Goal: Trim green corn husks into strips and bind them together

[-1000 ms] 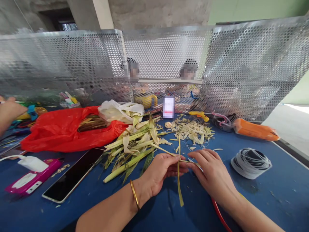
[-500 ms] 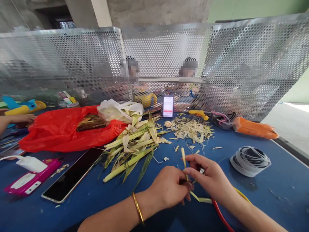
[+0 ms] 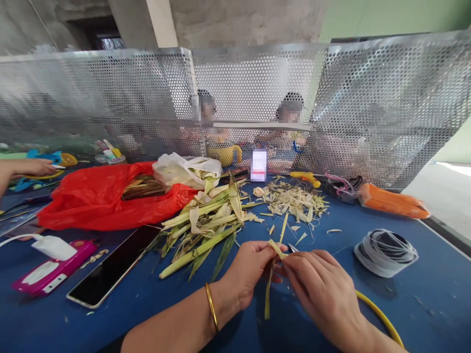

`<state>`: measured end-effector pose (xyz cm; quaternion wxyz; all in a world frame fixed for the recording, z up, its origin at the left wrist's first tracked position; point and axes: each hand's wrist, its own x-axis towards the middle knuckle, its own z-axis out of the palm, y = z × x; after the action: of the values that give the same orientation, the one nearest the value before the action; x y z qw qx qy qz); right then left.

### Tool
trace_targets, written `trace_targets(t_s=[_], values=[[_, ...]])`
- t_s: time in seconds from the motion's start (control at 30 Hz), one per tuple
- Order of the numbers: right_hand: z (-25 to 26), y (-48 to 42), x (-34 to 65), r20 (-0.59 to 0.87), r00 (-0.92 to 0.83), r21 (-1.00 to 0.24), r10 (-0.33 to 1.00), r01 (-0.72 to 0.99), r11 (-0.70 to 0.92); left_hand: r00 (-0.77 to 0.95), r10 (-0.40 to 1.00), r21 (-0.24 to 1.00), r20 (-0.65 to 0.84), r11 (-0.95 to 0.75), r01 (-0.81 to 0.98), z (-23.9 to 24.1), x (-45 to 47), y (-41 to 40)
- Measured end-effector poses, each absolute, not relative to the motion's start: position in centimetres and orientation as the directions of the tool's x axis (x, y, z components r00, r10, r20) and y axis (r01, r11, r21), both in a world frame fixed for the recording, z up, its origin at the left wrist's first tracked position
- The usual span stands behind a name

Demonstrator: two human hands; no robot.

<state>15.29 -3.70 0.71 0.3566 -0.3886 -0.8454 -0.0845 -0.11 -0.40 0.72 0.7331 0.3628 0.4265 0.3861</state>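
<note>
Pale green-yellow corn husk strips [image 3: 275,249] cross between my two hands, above the front of the blue table. My left hand [image 3: 247,274], with a gold bangle on its wrist, pinches them between thumb and fingers. One strip hangs down below the fingers and another sticks up behind them. My right hand [image 3: 319,282] is closed at the strips' right side, fingertips touching the husk. A small pointed metal tip [image 3: 293,247] shows beside its fingers; the rest of that tool is hidden. A pile of corn husks [image 3: 200,245] lies to the left of my hands.
Husk scraps [image 3: 300,198] lie ahead. A spool of pale thread [image 3: 386,255] stands right, near a yellow hoop [image 3: 380,311]. Leftward are a red bag [image 3: 99,211], a phone [image 3: 114,267] and a magenta power strip [image 3: 55,269]. A perforated metal screen [image 3: 253,83] rises behind; another person's hand [image 3: 37,167] is far left.
My right hand has turned palm down and moved in front of the strips. The husk strip between my hands now leans left, and one end hangs below my left hand.
</note>
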Motion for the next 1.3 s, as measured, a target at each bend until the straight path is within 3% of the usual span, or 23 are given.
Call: trace_targets(t_s=[0.13, 0.4, 0.63, 0.73, 0.83, 0.97, 1.1, 1.2, 1.3], values=[[0.6, -3.3, 15.3, 0.680, -0.427, -0.141, 0.596, 0.722, 0.678, 0.405, 0.846, 0.805, -0.347, 0.490, -0.335, 1.0, -0.4, -0.6], [0.4, -3.0, 15.4, 0.636, -0.436, -0.134, 0.637, 0.750, 0.647, 0.342, 0.869, 0.797, -0.357, 0.474, -0.375, 1.3, -0.5, -0.3], [0.5, -3.7, 14.3, 0.493, -0.745, 0.101, 0.449, 0.562, 0.821, 0.328, 0.865, 0.774, -0.379, 0.491, -0.401, 0.5, -0.2, -0.5], [0.4, -3.6, 14.6, 0.577, -0.641, -0.045, 0.507, 0.595, 0.803, 0.325, 0.869, 0.787, -0.373, 0.482, -0.385, 0.7, -0.2, -0.5], [0.2, -3.1, 15.3, 0.655, -0.327, -0.355, 0.681, 0.663, 0.659, 0.342, 0.874, 0.826, -0.345, 0.455, -0.332, 1.2, -0.3, -0.6], [-0.4, -2.2, 15.8, 0.381, -0.051, -0.703, 0.923, 0.633, 0.325, 0.431, 0.857, 0.866, -0.282, 0.421, -0.271, 1.6, -0.3, -0.8], [-1.0, -2.0, 15.4, 0.161, 0.007, -0.837, 0.987, 0.532, 0.132, 0.388, 0.895, 0.926, -0.221, 0.318, -0.206, 1.2, -0.2, -0.8], [-1.2, -2.0, 14.9, 0.021, 0.015, -0.950, 1.000, 0.311, 0.016, 0.315, 0.923, 0.923, -0.222, 0.303, -0.237, 0.6, -0.1, -0.4], [-1.5, -2.0, 14.5, 0.043, 0.003, -0.988, 0.999, 0.152, 0.042, 0.211, 0.922, 0.872, -0.324, 0.378, -0.311, 0.1, -0.2, 0.2]])
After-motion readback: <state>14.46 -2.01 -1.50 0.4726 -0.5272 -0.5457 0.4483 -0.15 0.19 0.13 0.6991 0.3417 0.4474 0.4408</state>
